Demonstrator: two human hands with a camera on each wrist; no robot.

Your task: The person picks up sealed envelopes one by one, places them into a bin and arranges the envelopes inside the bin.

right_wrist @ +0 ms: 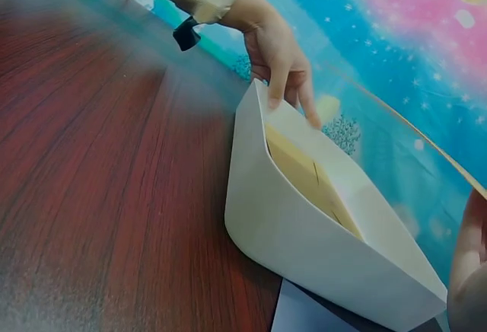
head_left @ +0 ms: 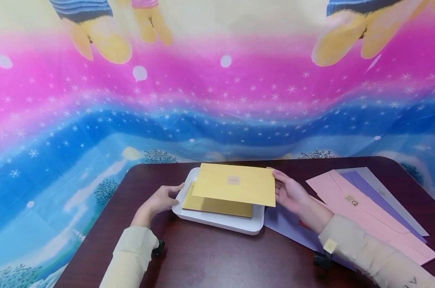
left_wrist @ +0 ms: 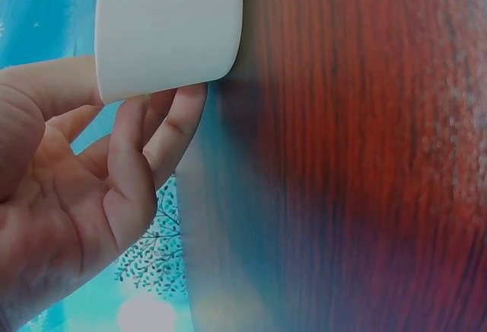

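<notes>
At the left end of a shallow white tray, my left hand grips the rim with thumb and fingers; the left wrist view shows the fingers against the tray's end. My right hand pinches a yellow envelope by its right edge and holds it above the tray. That envelope has a small pale label in its middle. Inside the tray lies another yellow envelope, partly covered in the head view. The right wrist view shows the held envelope nearly edge-on.
To the right, pink envelopes with a gold mark overlap a purple envelope and a pale grey one. A lavender envelope lies beneath my right forearm, beside the tray. Behind the dark wooden table hangs a printed cloth.
</notes>
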